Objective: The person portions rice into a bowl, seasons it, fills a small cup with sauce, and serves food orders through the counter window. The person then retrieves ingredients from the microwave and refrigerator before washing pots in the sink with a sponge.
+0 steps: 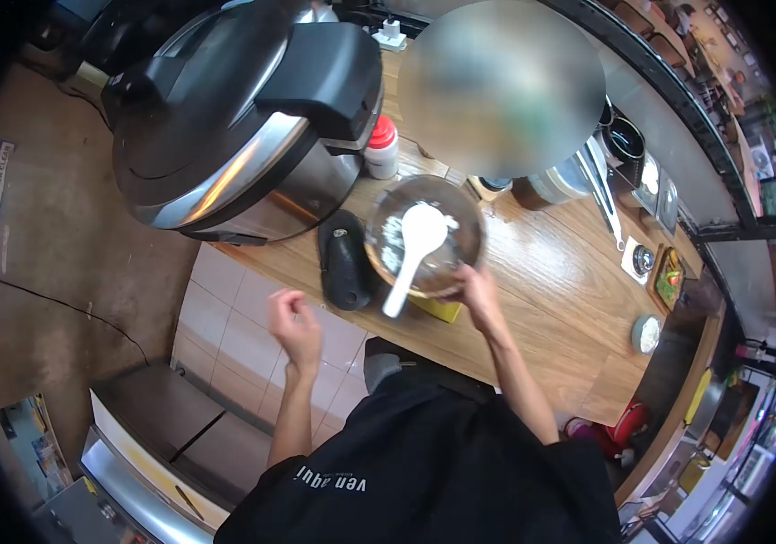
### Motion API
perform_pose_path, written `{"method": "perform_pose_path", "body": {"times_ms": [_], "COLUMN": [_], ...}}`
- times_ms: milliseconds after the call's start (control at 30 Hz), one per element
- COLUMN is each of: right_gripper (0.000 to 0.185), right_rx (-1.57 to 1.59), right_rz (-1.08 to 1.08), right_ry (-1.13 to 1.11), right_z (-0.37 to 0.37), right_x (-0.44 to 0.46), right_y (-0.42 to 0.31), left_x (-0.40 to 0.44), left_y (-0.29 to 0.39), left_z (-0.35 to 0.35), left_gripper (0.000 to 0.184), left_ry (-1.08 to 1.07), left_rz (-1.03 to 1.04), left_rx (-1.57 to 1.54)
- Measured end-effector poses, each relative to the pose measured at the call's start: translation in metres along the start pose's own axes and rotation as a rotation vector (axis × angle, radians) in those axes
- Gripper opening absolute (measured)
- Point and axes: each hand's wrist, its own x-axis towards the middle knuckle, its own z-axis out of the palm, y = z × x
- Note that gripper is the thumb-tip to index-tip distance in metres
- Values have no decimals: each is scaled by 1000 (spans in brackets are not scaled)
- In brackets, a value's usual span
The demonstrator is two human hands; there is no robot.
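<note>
My right hand (477, 292) grips the near right rim of a round bowl (462, 210) over the wooden counter. Inside the bowl are white bits that look like rice, and a white rice paddle (422, 234) lies across it, its handle sticking out over the near rim. Off the counter's front edge, my left hand (295, 328) hangs in the air with its fingers loosely curled together and nothing visible in them. A dark, elongated object (345, 263) lies on the counter between the bowl and the large rice cooker (252, 172). Something yellow (440, 309) shows partly under the bowl.
Behind the bowl stand a red-capped bottle (381, 150) and a blurred round area. Metal tongs (601, 195), a black container (624, 139), a small white-filled bowl (646, 334) and a food tray (669, 279) are farther right. The counter (533, 317) ends at its front edge near my body.
</note>
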Motion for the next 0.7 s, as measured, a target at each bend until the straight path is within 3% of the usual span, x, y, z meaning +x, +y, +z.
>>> {"method": "perform_pose_path", "body": {"times_ms": [33, 67, 133, 233, 267, 333, 400, 467, 500, 567, 600, 700], "right_gripper": [33, 43, 29, 22, 21, 20, 18, 18, 18, 19, 20, 19], "right_rx": [18, 24, 50, 13, -27, -101, -159, -232, -217, -253, -274, -260], "right_rz": [22, 52, 52, 32, 26, 28, 27, -7, -15, -45, -51, -74], "right_ry": [9, 27, 130, 208, 253, 294, 335, 249, 262, 230, 207, 147], "right_z": [-15, -35, -62, -107, -122, -120, -118, -119, -118, -114, -111, -110], "right_x": [-15, -25, -58, -88, -93, -107, -109, -108, -104, -105, -108, -99], "right_y": [-8, -8, -18, -18, -13, -28, -34, -35, -37, -30, -24, 4], "left_x": [-2, -1, -10, 7, -6, -39, -42, -31, -29, 26, 63, 155], "left_y": [12, 25, 30, 46, 42, 32, 55, 76, 49, 52, 53, 81], "left_z": [10, 23, 65, 114, 130, 174, 174, 162, 177, 158, 156, 152], "left_gripper": [15, 16, 20, 55, 55, 68, 69, 62, 57, 57, 61, 68], "left_ry": [-106, -228, -539, -937, -951, -726, -747, -773, -711, -367, -264, -400], "left_rz": [48, 141, 232, 637, 646, 677, 641, 256, 223, 358, 379, 357], "left_rx": [-68, -135, -196, 112, 100, 91, 162, -210, -209, 9, -61, 204]}}
